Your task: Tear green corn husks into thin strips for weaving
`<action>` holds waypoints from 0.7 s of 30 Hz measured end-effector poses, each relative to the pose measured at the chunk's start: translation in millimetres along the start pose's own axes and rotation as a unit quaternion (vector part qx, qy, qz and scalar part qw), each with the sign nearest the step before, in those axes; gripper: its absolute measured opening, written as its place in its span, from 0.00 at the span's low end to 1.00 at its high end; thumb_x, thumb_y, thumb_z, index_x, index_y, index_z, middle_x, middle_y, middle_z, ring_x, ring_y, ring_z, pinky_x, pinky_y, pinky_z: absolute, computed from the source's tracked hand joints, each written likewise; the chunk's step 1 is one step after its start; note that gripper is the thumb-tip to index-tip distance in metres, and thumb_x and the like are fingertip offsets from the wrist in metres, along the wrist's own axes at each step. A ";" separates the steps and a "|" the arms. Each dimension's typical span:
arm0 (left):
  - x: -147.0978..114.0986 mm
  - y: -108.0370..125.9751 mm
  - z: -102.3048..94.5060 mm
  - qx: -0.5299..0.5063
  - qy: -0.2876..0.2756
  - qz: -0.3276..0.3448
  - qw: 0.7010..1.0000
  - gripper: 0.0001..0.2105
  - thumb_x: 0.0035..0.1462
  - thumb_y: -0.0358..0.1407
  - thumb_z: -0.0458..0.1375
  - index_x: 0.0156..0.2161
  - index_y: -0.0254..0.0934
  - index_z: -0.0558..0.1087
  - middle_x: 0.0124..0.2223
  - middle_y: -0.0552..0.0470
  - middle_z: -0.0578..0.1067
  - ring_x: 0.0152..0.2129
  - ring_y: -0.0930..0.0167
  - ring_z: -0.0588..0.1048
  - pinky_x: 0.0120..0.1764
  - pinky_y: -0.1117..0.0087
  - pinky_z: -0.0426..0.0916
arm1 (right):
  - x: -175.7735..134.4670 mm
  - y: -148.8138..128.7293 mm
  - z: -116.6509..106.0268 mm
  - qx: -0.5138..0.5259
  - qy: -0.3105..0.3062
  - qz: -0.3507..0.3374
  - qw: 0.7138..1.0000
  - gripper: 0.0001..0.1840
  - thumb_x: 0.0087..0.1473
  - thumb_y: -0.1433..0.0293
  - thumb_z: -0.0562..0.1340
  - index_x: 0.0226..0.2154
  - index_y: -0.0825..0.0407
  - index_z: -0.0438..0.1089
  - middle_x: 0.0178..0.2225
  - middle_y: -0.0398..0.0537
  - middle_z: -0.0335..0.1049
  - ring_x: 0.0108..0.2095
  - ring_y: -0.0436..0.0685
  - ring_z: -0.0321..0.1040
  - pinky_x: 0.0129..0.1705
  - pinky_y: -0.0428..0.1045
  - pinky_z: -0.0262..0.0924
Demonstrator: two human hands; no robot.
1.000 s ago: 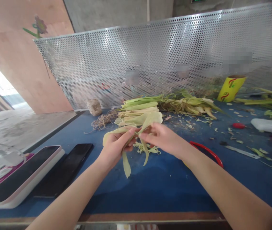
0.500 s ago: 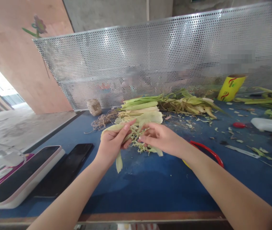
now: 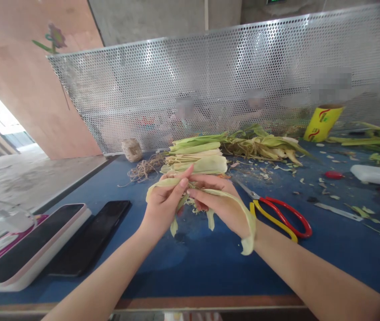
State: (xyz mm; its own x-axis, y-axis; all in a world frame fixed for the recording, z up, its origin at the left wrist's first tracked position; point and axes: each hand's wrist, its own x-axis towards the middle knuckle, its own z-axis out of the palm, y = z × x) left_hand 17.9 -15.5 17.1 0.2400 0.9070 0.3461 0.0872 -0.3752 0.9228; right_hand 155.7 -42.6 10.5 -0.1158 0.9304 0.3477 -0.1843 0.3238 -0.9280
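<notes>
Mid-fold: both hands, left (image 3: 163,203) and right (image 3: 223,205), pinching corn husk strips (image 3: 210,192) (scissors (image 3: 276,213) idle); next, probably tighter tucking.

Both hands meet over the blue surface (image 3: 210,263), and the left hand (image 3: 163,207) and right hand (image 3: 221,205) cover the middle of the pale green corn husk strips (image 3: 243,214), so where the strips join cannot be told. At three o'clock the white oblong plastic container (image 3: 377,174) runs off the picture's edge. At nine o'clock the white-edged tablet with a dark screen (image 3: 32,245) is cut off too. Behind the perforated metal screen (image 3: 210,84), at twelve o'clock, several patches are blurred.
</notes>
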 end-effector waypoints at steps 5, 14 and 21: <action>-0.5 5.1 1.2 0.025 -0.003 0.018 1.000 0.15 0.51 0.41 0.55 0.44 0.42 0.72 0.52 0.49 0.67 0.56 0.62 0.51 0.24 0.76 0.72 | 1.5 4.7 0.3 -0.032 0.027 0.006 0.999 0.08 0.46 0.65 0.61 0.31 0.51 0.70 0.18 0.38 0.62 0.15 0.44 0.59 0.16 0.41 0.53; 7.8 -0.3 -4.2 0.007 0.001 0.029 1.000 0.12 0.52 0.41 0.55 0.40 0.42 0.75 0.53 0.50 0.67 0.57 0.62 0.52 0.41 0.65 0.70 | 4.8 10.9 -5.2 -0.036 0.063 0.024 0.997 0.08 0.45 0.66 0.61 0.25 0.54 0.69 0.19 0.42 0.67 0.14 0.45 0.60 0.17 0.43 0.56; 11.2 2.9 -9.9 0.004 0.051 0.030 0.998 0.13 0.49 0.43 0.57 0.38 0.42 0.76 0.47 0.50 0.68 0.44 0.65 0.66 0.31 0.73 0.71 | 6.7 6.8 -6.2 0.001 0.083 0.030 0.996 0.06 0.44 0.66 0.63 0.23 0.53 0.70 0.19 0.41 0.68 0.13 0.43 0.57 0.17 0.42 0.56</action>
State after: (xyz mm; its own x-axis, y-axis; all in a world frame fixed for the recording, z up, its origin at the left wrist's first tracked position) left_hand 11.2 -4.5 25.3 0.1450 0.8972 0.4172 0.0827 -0.4311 0.8985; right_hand 159.7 -33.1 5.7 0.0371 0.9635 0.2650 -0.1844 0.2672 -0.9458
